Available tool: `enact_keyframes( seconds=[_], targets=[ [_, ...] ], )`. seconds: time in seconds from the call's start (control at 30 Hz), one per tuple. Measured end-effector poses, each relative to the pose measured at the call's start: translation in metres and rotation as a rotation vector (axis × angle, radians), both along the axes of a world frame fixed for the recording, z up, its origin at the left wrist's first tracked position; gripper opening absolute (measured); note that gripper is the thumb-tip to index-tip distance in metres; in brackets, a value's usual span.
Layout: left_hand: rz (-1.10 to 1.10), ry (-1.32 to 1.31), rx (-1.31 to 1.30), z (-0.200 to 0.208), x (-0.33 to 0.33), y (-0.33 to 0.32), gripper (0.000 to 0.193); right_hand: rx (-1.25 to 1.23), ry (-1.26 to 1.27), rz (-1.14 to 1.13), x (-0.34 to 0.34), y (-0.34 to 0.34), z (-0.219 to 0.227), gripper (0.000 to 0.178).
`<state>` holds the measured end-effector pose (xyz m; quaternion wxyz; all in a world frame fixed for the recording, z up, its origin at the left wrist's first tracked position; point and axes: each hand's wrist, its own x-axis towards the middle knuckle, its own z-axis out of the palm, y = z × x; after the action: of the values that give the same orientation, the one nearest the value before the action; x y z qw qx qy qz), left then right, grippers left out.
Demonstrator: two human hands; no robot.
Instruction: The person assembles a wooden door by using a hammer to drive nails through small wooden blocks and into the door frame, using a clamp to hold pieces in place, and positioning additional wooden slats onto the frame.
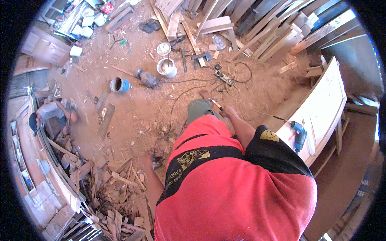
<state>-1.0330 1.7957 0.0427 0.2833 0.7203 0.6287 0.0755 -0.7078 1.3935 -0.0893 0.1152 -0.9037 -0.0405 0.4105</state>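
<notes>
The right hand (228, 113) is clenched around the handle of a small hammer-like tool (217, 105), its metal head positioned over the floor (132, 106) in front of the wearer's body. The left hand (147, 161) is lowered beside a dark object (157, 161); whether it grips that object cannot be told. A blue power drill (298, 136) lies on the pale wooden surface (321, 120) at right. Ahead, a power strip (223, 78) and a white bucket (166, 74) rest on the floor.
</notes>
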Motion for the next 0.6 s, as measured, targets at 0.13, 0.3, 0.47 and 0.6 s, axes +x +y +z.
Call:
enact_keyframes(
  seconds=[0.13,0.3,0.47,0.6],
  targets=[
    [-0.301,0.008,-0.003,0.015,0.13,0.003,0.055,0.04,0.029,0.069,0.03,-0.006,-0.015,0.036],
    [-0.685,0.129,0.038,0.018,0.238,-0.056,0.055,-0.039,-0.049,-0.015,0.077,-0.021,-0.012,0.034],
    [-0.834,0.037,0.281,-0.063,0.199,-0.068,0.049,-0.111,0.082,-0.008,0.14,-0.016,0.006,0.038],
    [-0.479,0.063,-0.509,-0.106,0.142,-0.076,0.043,-0.094,0.136,0.146,0.196,-0.048,0.0,0.061]
  ],
)
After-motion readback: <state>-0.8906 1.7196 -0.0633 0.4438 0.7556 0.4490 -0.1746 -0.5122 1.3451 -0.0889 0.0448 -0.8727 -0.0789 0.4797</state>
